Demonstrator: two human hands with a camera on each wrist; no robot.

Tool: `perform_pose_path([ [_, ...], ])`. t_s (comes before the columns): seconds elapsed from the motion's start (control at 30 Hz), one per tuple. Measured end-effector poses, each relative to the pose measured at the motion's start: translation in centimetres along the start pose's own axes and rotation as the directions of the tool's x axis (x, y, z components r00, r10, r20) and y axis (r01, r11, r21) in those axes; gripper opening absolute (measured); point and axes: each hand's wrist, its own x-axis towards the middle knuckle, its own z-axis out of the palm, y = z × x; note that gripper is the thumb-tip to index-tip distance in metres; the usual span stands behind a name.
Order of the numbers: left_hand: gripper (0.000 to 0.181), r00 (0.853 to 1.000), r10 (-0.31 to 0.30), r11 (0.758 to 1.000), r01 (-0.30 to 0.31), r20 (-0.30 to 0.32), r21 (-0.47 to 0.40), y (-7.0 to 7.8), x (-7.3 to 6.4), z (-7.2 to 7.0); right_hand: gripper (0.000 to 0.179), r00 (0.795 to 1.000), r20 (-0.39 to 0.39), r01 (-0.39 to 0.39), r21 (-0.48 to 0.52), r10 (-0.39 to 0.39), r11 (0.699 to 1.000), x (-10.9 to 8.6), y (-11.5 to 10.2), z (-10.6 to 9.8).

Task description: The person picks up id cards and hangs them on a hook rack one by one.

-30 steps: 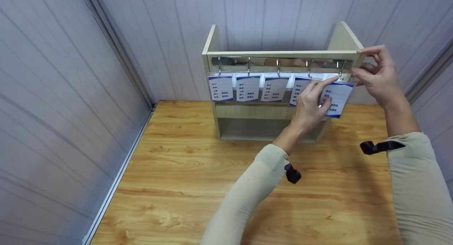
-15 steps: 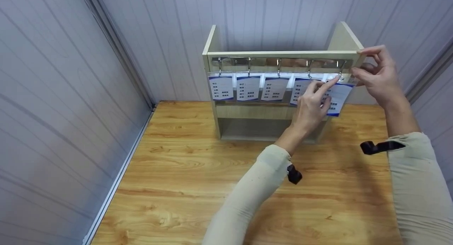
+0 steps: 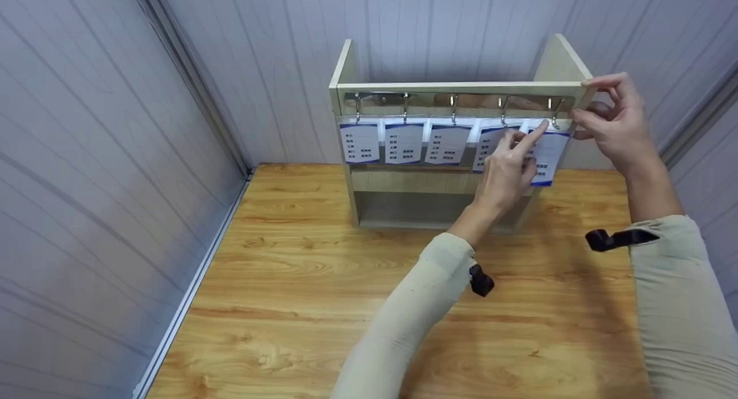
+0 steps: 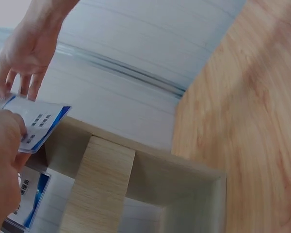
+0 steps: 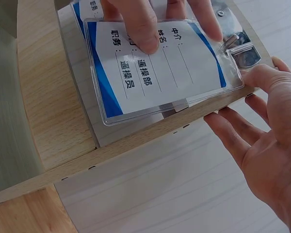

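A clear-sleeved name badge [image 5: 189, 68] with blue corners is at the right-most metal hook [image 3: 554, 106] of the wooden rack [image 3: 461, 88]. My left hand [image 3: 500, 169] pinches the badge by its left side, thumb on its front, while the index finger reaches up to its top edge beside the hook. In the right wrist view, the hook's end overlaps the top of the badge sleeve. My right hand [image 3: 621, 125] grips the rack's right front corner, thumb in front near the badge's upper corner, other fingers along the outer side.
Several similar badges [image 3: 403, 145] hang in a row on the other hooks to the left. A shiny metal strip [image 3: 380, 100] carries the hooks. The rack stands on a wood-grain table [image 3: 288, 283] before panelled walls [image 3: 426, 30].
The right-most badge has swung a little left and hangs straighter. My left index fingertip has shifted slightly left from the hook. The right hand keeps its place.
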Motion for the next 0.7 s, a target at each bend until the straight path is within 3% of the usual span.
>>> perform_pose_path([
  [0.23,0.068,0.999,-0.025,0.998,0.026,0.021,-0.055,-0.1,0.1,0.0,0.048,1.000,-0.011,-0.020,-0.075,0.020,0.997,0.1,-0.2,-0.2],
  [0.5,0.075,0.998,-0.039,0.995,0.043,0.048,-0.091,-0.5,-0.8,0.4,0.046,1.000,0.001,-0.003,-0.047,0.003,0.999,0.2,0.0,-0.1],
  [0.7,0.073,0.999,-0.008,0.990,0.012,0.032,-0.142,-1.2,-1.5,0.8,0.045,1.000,0.000,0.009,0.002,-0.009,1.000,0.2,0.1,-0.1],
])
